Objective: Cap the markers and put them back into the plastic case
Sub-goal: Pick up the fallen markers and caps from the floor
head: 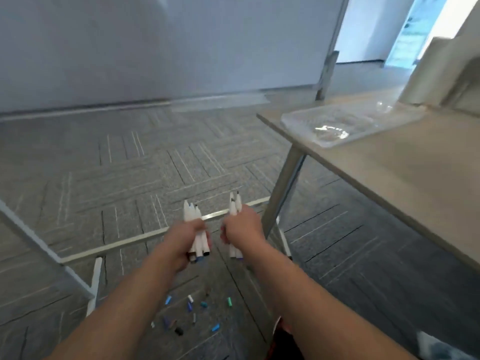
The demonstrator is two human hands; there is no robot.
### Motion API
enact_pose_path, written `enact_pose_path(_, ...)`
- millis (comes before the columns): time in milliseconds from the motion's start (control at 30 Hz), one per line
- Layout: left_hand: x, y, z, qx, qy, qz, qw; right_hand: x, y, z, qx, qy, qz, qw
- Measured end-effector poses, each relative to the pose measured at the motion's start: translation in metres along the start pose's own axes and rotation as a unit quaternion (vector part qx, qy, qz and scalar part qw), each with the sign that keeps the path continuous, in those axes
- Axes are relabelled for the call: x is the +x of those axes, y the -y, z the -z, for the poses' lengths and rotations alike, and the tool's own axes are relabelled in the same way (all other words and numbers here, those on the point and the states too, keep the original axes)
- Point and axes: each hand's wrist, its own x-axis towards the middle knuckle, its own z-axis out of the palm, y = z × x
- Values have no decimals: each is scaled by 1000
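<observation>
L hand [181,242] is fisted round a bunch of white markers [193,214]. Their tips are uncapped & point up and away, w/ the butt ends sticking out below the fist. R hand [242,224] grips a second bunch [235,203] the same way, fingers curled tight, tips up, ends poking out under the palm. The 2 fists are side by side, near each other but not touching, held over the grey carpet [130,165]. Loose caps [191,307] lie scattered on the carpet below the forearms: blue, green, white, purple, black, brown. A single marker [96,274] lies on the floor to the left, next to a pale tape line [130,242]. Another marker [284,240] lies near the table leg [285,183] on the right, its lower end cut off by the R forearm. The clear plastic case [335,123] lies flat at the near-left corner of the light wood table [402,172], well apart from both hands & higher than them. Can't tell what's inside it, too blurred. Plain white wall [155,48] at the back
</observation>
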Motion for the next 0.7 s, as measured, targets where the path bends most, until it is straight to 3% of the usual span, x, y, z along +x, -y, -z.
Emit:
enact_pose_path(133, -80, -76, -45, 0, 76, -81, 994, -57, 81, 88, 29, -40, 97, 994)
enact_pose_path(333, -172, -148, -146, 46, 155, -172, 972, -132, 133, 239, 85, -71, 136, 985)
enact_pose_path(567, -229, -147, -308, 185, 232, -162, 941, -148, 80, 392, 72, -154, 3, 985)
enact_pose_path(700, -239, -129, -390, 316, 230, -172, 904, -134, 38, 454, 40, -190, -89, 977)
